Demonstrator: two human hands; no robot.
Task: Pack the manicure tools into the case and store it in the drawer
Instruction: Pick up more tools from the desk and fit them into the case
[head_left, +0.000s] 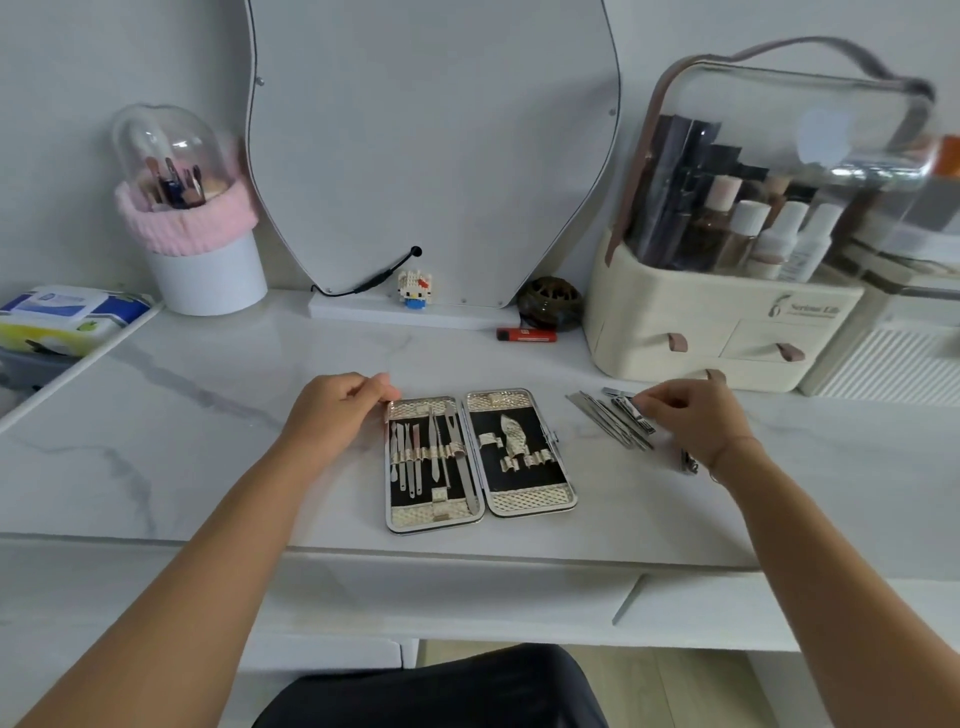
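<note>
Open manicure case (480, 460) lying flat near the front edge of the marble counter (208, 415). Its left half carries a row of steel implements tucked under loops; the loops in its right half hold nothing. The left grip (337, 410) has its fingers curled, thumb and fingertips holding the case's far-left corner. The right grip (685, 415) has thumb and forefinger pressed together, pinching one piece in the pile of loose tools (608, 423), which lies on the counter just right of the case. A nail clipper (690, 462) sits apart from the pile, beside the right wrist. Behind stand a cream cosmetic organiser (727, 332) with both small drawers closed, a mirror (431, 156), a domed brush holder (202, 249) and a red lighter (525, 335).
</note>
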